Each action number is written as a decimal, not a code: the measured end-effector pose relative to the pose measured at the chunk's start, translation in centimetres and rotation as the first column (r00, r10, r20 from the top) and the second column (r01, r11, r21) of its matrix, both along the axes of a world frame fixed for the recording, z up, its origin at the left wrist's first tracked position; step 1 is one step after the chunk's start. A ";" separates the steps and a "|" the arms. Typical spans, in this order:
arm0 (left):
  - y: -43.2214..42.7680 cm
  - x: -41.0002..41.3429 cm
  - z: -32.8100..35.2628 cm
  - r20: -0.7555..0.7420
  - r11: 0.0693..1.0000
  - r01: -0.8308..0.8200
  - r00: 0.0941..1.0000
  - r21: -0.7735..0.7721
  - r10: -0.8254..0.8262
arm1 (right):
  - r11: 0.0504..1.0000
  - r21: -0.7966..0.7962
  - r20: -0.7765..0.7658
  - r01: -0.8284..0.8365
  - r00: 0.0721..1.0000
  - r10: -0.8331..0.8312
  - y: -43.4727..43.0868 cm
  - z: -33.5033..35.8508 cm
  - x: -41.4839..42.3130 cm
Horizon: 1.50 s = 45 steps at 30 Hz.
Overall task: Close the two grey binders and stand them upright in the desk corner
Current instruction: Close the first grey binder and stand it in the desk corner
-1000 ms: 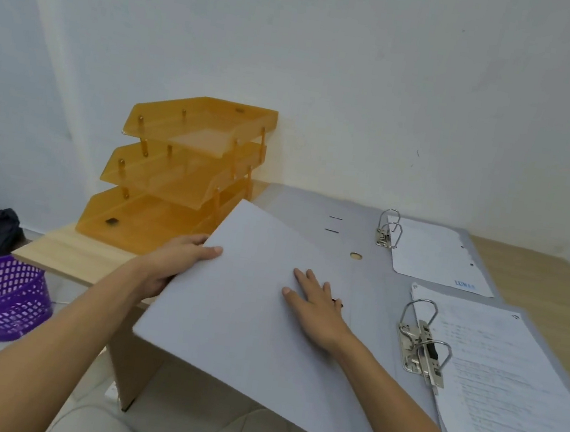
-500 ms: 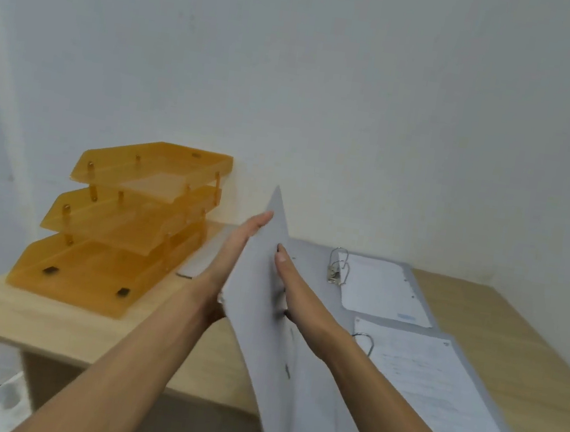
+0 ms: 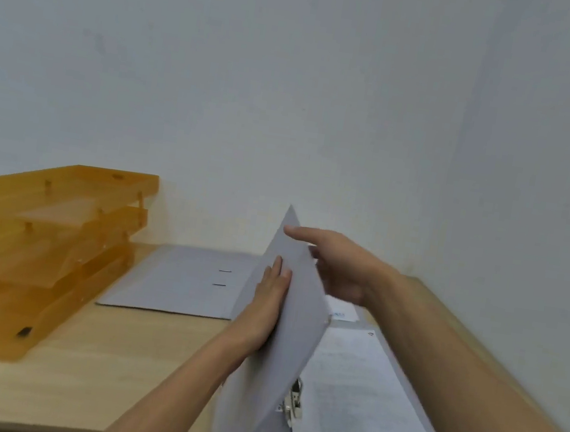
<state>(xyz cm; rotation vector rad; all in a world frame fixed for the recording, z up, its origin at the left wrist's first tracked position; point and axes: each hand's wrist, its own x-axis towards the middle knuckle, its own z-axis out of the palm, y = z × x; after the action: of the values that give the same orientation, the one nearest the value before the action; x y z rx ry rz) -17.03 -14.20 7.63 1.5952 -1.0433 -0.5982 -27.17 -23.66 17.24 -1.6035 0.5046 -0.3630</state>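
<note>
Two grey binders lie on the wooden desk (image 3: 89, 371). The far binder (image 3: 175, 281) is open flat, its left cover beside the trays. The near binder's cover (image 3: 278, 354) stands raised and leans right over its white papers (image 3: 354, 390) and metal ring clip (image 3: 294, 400). My left hand (image 3: 270, 298) presses flat against the cover's outer face. My right hand (image 3: 338, 267) is at the cover's top edge, thumb on the front and fingers behind it.
A three-tier orange plastic tray stack (image 3: 40, 254) stands at the desk's left. White walls meet in a corner (image 3: 461, 204) behind the desk's far right end. The desk's front edge runs along the bottom left.
The near binder's cover has swung up from flat on the left to past upright, tilting right. My right hand moved from its inner face to the top edge.
</note>
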 end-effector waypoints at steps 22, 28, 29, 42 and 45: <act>-0.1 -0.1 -8.9 -0.141 0.958 -0.248 0.953 0.143 0.268 | 0.795 -0.539 -0.367 0.278 0.772 -0.519 -8.4 -16.8 -10.3; 0.5 0.3 -8.6 -0.027 0.931 -0.317 0.945 0.180 0.326 | 0.795 -0.589 -0.480 0.141 0.731 -0.485 -7.2 -18.6 -7.5; 0.4 0.2 -8.7 -0.014 0.925 -0.330 0.941 0.186 0.338 | 0.776 -0.624 -0.493 0.092 0.724 -0.483 -7.0 -18.6 -6.7; -1.9 -1.8 -9.9 0.110 0.937 -0.288 0.956 0.196 0.271 | 0.752 -0.657 -0.557 -0.055 0.707 -0.435 -5.3 -20.3 -3.7; -2.3 -2.3 -10.4 0.005 0.950 -0.283 0.959 0.133 0.284 | 0.764 -0.645 -0.562 -0.036 0.700 -0.441 -5.1 -21.0 -4.3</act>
<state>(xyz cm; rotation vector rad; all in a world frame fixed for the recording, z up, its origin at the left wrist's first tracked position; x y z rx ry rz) -19.34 -16.54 -2.77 1.8152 -0.7565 -0.4888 -31.42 -28.80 -3.74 -2.3435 1.2742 -0.0707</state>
